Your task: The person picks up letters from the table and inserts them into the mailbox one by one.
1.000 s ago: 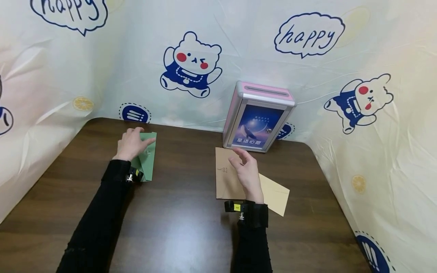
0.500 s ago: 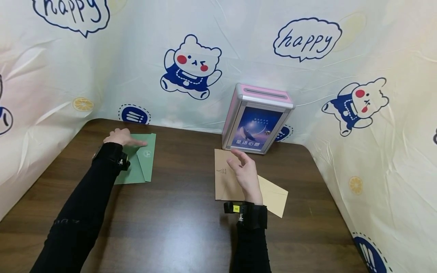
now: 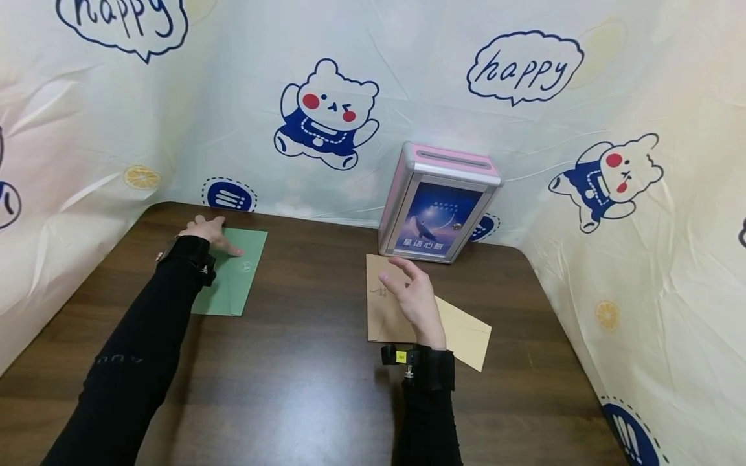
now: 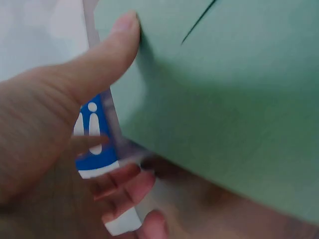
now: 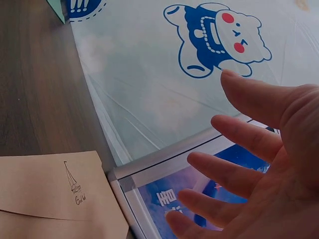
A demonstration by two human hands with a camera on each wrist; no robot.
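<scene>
A green envelope lies at the left of the table. My left hand is at its far left part; in the left wrist view the thumb presses on the green paper while the other fingers lie beyond its edge. On the right, my right hand hovers with spread fingers and holds nothing. Beneath it are a brown envelope with a small dark drawing and a cream envelope, partly hidden by the hand.
A pink and silver locked box with a slot in its top stands behind the brown envelope, against the printed cloth. The wooden table stretches between both arms.
My left hand has moved left across the green envelope, uncovering more of it. The envelope has turned, its near end shifting left. My right hand has barely moved.
</scene>
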